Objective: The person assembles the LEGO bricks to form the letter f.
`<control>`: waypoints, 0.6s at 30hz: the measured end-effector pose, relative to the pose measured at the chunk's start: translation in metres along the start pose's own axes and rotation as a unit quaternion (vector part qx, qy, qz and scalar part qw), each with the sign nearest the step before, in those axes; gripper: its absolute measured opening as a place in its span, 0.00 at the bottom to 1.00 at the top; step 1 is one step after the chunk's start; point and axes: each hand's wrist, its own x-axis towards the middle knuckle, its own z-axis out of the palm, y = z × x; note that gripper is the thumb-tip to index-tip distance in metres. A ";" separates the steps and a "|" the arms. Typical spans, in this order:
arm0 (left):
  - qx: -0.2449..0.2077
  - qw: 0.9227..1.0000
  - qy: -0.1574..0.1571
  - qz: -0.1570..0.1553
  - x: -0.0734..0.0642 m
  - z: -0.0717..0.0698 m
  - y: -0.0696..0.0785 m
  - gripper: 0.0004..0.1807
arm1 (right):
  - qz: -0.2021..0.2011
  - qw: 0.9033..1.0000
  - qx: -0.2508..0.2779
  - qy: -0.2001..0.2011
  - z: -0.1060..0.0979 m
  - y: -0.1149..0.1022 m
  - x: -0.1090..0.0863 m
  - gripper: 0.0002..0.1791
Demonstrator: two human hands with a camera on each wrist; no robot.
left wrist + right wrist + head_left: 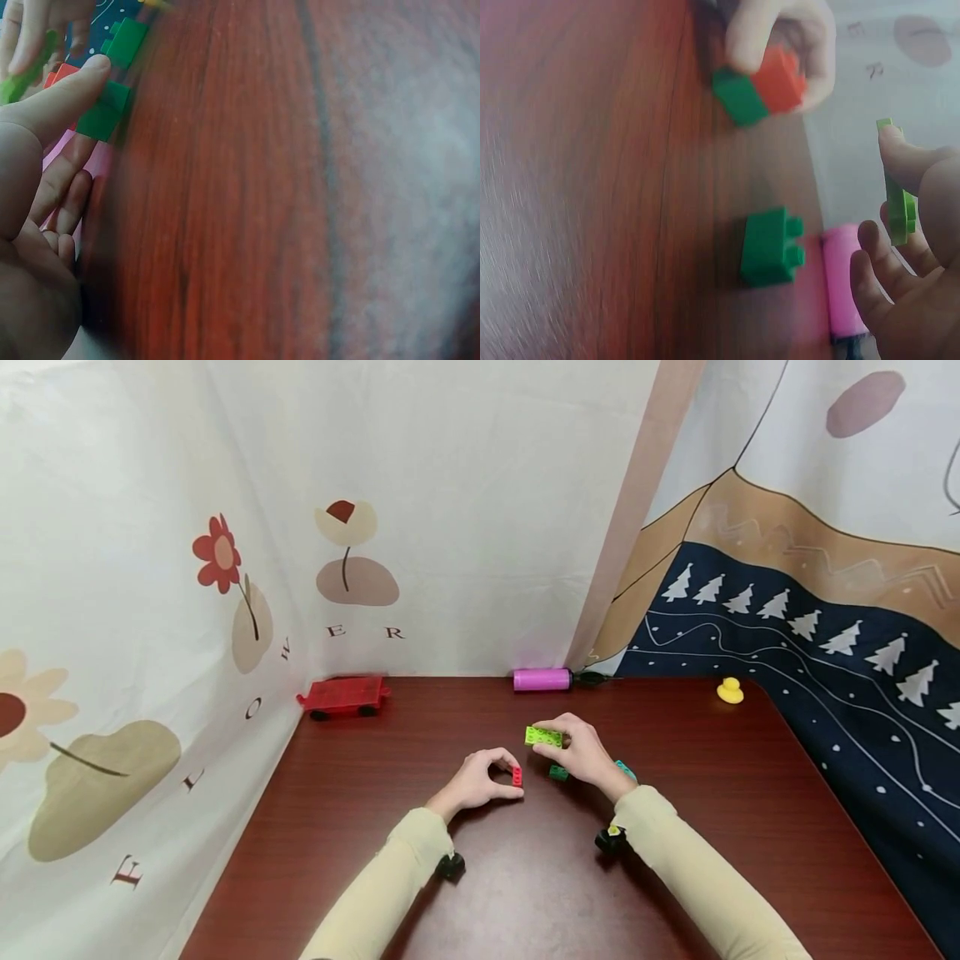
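My left hand [474, 779] pinches a stack of two toy bricks between thumb and fingers. A red brick [780, 81] sits on a green brick [739, 97] in that stack, low over the table. Farther forward and to the right, my right hand [582, 752] holds a flat lime-green brick [543, 737] by its edges, raised above the table. Its studs show in the head view. A loose green brick [765, 247] stands on the table below the right hand. Partly hidden behind the right wrist is a teal brick [626, 769].
Along the back edge of the brown table [525, 893] lie a red toy wagon [345, 696] and a pink cylinder [542, 680] with a black end. A yellow rubber duck [730, 691] sits at the back right corner. Printed curtains [465, 510] hang behind and beside the table.
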 end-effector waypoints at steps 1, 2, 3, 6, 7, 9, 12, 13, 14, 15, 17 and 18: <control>0.000 1.000 -0.001 0.000 0.000 0.000 0.000 0.19 | -0.008 1.000 0.002 -0.001 0.001 -0.003 -0.001 0.21; 0.001 1.000 -0.002 0.001 0.000 0.000 0.000 0.19 | -0.015 1.000 0.004 -0.004 0.003 -0.006 -0.002 0.21; 0.003 1.000 -0.003 0.001 0.000 0.000 0.000 0.20 | -0.025 1.000 0.005 -0.006 0.004 -0.008 -0.004 0.21; 0.010 1.000 -0.004 -0.005 0.000 0.000 0.000 0.21 | -0.047 0.999 0.011 -0.022 0.009 -0.015 -0.008 0.20; 0.014 1.000 -0.003 -0.007 0.000 0.000 0.000 0.21 | -0.053 0.998 0.012 -0.028 0.011 -0.016 -0.009 0.19; 0.020 1.000 -0.003 -0.013 0.000 0.000 0.000 0.21 | -0.063 0.997 0.012 -0.041 0.015 -0.019 -0.011 0.18; 0.022 1.000 -0.002 -0.020 0.000 -0.001 0.001 0.21 | -0.075 0.996 0.006 -0.056 0.020 -0.020 -0.014 0.17; 0.021 1.000 -0.003 -0.022 0.001 -0.001 0.001 0.21 | -0.077 0.995 0.003 -0.060 0.022 -0.020 -0.015 0.16; 0.020 1.000 -0.003 -0.023 0.001 -0.001 0.002 0.21 | -0.079 0.995 0.000 -0.065 0.024 -0.020 -0.016 0.16; 0.020 1.000 -0.003 -0.023 0.001 -0.002 0.002 0.22 | -0.078 0.995 -0.002 -0.069 0.025 -0.020 -0.017 0.16; 0.020 1.000 -0.004 -0.024 0.001 -0.002 0.002 0.23 | -0.080 0.994 -0.007 -0.075 0.027 -0.019 -0.019 0.16; 0.022 0.999 -0.004 -0.024 0.001 -0.002 0.001 0.23 | -0.081 0.994 -0.008 -0.076 0.028 -0.019 -0.020 0.16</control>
